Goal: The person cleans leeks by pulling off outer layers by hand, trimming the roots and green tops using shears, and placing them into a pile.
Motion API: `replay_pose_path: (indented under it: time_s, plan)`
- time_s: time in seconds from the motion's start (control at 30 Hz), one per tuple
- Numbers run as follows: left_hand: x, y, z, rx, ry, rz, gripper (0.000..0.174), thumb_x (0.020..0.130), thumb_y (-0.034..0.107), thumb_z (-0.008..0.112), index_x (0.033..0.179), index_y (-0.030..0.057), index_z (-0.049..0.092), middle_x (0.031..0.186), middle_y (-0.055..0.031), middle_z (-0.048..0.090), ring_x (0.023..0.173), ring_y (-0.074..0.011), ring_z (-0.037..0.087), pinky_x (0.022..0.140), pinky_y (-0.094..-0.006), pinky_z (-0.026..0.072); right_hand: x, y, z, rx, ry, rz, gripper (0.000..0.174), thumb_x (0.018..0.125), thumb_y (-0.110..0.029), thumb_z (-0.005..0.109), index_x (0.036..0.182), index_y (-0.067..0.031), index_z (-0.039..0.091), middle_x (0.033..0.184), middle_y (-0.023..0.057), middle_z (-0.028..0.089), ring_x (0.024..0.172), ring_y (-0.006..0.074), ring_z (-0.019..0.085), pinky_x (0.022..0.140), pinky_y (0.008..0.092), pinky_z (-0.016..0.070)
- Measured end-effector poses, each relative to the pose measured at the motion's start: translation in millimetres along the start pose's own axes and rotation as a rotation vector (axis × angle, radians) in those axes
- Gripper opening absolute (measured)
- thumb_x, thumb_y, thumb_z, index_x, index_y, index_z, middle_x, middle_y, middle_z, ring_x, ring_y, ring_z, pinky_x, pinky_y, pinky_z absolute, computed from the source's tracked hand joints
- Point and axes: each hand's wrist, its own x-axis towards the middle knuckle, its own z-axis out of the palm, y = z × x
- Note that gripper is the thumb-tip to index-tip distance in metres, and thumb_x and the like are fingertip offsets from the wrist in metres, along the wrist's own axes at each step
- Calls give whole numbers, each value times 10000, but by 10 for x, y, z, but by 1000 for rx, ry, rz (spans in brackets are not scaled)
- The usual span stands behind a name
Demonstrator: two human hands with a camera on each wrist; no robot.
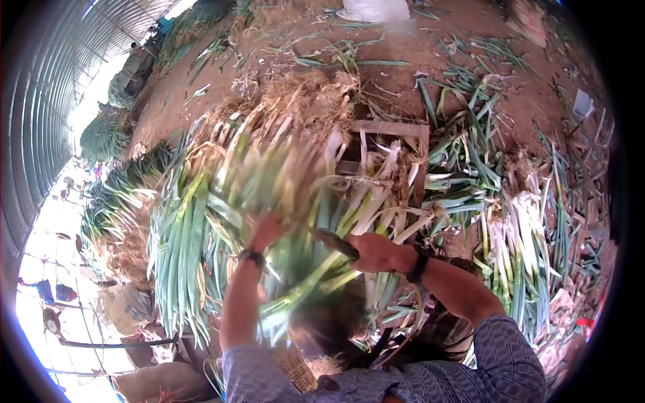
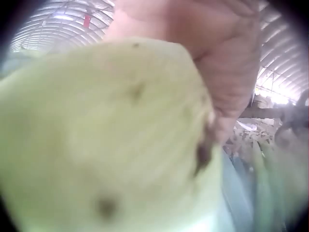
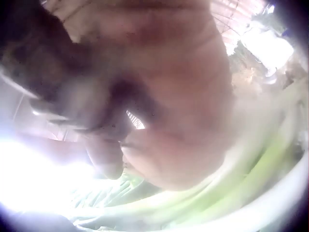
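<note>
In the head view my left hand [image 1: 267, 228] grips green onion stalks [image 1: 269, 181] that are blurred, in front of a large pile with roots pointing away. A pale stalk [image 2: 106, 130] fills much of the left wrist view, against the palm [image 2: 227, 58]. My right hand [image 1: 379, 253] holds a dark handle [image 1: 336, 243], its fingers curled round it; the tool's far end is blurred. In the right wrist view the hand [image 3: 178, 96] closes round the dark handle [image 3: 63, 82], with whitish-green stalks [image 3: 251, 179] beyond it.
A wooden frame [image 1: 393, 127] lies beyond the right hand. More onions [image 1: 517, 242] lie at the right, and others [image 1: 127, 221] at the left. A white sack [image 1: 375, 10] stands at the far edge of the dirt floor [image 1: 403, 74]. Rolled sacking [image 1: 161, 383] is at lower left.
</note>
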Motion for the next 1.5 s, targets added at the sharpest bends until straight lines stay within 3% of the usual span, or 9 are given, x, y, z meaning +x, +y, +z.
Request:
replay_pose_path:
  time_s: [0.17,0.37,0.47,0.7,0.97,1.0,1.27,1.37,1.5]
  plan:
    - [-251,118,-21,-80,102,-161,363,689,317,755,828,18,607,750,-200,614,717,-359,608,671,-447,471,-107,69,229,-165,-7,-28,375,782,-222,633,1090,-37,524,800,217,643,795,420,649,698,517,493]
    - [-237,33,266,-229,210,48,487,778,258,743,1159,-14,610,964,-203,692,824,-306,661,764,-418,500,-91,147,293,-171,106,-66,378,781,-210,632,1094,-28,520,793,203,647,744,429,643,659,517,488]
    - [-284,-15,180,-388,35,-83,493,811,231,733,1215,-22,609,1012,-192,706,863,-259,667,782,-387,507,-54,170,336,-126,207,-40,363,773,-175,642,1079,-32,508,754,202,634,709,428,637,637,521,493]
    - [-569,53,285,-184,-17,-108,411,794,275,712,1093,-3,669,876,-211,694,784,-298,673,727,-409,515,-3,233,240,-130,270,-43,348,761,-154,670,1042,-21,513,723,203,620,679,424,632,622,516,496]
    - [-783,-582,766,-225,-51,-210,542,750,414,782,1130,53,642,1018,-209,681,956,-380,656,817,-481,515,-24,203,141,-37,229,15,345,778,-183,696,1020,-6,525,713,186,617,644,377,635,594,474,507]
    - [-782,-625,873,-119,165,-30,275,783,221,681,932,-9,657,726,-135,646,651,-236,630,634,-378,518,-60,178,159,-46,200,-35,349,775,-181,698,1021,-4,525,711,184,616,643,374,636,597,472,508]
    - [-919,-363,387,-1166,-153,86,257,831,214,713,972,7,658,778,3,645,676,-103,570,654,-285,493,-227,-15,237,30,-40,-105,420,747,-193,716,1096,-41,540,739,205,639,693,392,658,641,470,526]
    - [-792,-350,340,-527,9,-58,345,795,297,751,967,17,645,743,-38,643,677,-108,564,630,-314,480,-333,-41,392,-152,24,-149,434,743,-195,716,1104,-38,534,731,210,637,701,422,649,629,486,521]
    - [-818,-31,413,71,403,5,305,809,288,726,928,42,591,768,-179,655,704,-353,650,635,-455,485,-355,-24,469,-99,110,-140,442,741,-190,709,1096,-26,505,720,207,629,685,434,639,610,508,508]
